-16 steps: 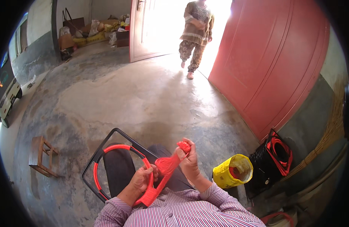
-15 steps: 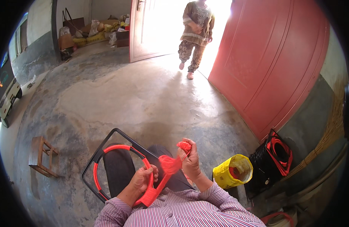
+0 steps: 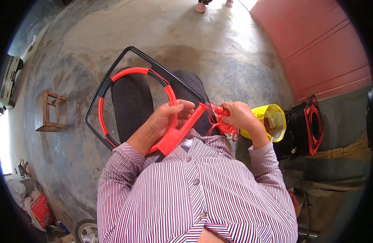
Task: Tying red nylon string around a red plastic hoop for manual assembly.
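We count one black frame (image 3: 158, 67), one ring (image 3: 132, 70) set inside it, one bundle of red cord (image 3: 227, 128), one wooden stool (image 3: 41, 111) at left and one yellow bucket (image 3: 256, 112) at right. The ring lies near, over dark-trousered thighs (image 3: 131, 99), mostly bound in tight, bright red with black stretches left bare. On our left hand (image 3: 166, 117), the fingers curl loosely round the ring's right side; on our right hand (image 3: 240, 116), they pinch the cord, its loops hanging slack.

No legible lettering — only unclear marks on a red package (image 3: 41, 209).
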A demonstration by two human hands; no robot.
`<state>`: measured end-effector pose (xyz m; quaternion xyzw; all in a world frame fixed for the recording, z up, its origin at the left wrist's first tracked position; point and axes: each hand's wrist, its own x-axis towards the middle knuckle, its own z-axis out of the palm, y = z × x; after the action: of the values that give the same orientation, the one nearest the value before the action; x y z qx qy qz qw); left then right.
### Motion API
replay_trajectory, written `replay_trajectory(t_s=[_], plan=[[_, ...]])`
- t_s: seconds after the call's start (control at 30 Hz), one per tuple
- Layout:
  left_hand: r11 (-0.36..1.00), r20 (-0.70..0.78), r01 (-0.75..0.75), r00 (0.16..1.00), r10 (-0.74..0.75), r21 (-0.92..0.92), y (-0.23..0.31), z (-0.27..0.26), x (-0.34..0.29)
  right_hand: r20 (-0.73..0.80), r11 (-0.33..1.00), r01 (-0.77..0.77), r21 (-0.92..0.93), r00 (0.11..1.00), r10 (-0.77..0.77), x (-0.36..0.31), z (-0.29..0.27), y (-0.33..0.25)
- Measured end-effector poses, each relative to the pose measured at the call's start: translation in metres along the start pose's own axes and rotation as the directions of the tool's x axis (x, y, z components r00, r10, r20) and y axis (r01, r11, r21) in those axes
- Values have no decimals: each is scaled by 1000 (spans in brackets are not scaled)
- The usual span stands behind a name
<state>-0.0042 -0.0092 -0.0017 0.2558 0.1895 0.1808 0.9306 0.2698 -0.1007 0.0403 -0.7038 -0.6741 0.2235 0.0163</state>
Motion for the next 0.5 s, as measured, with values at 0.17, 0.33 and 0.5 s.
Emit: replay_trajectory(t_s=[0.17,0.33,0.5], plan=[[1000,97,30,995,-30,2,-1,14,-6,-415,561,111,820,791,450,-4,37,92],[996,142,57,989,-47,-69,-2,12,-10,-257,-119,423,898,726,638,-30,27,88],[993,142,64,989,-50,-95,-2,9,-4,-121,86,102,991,957,263,-26,30,-5]])
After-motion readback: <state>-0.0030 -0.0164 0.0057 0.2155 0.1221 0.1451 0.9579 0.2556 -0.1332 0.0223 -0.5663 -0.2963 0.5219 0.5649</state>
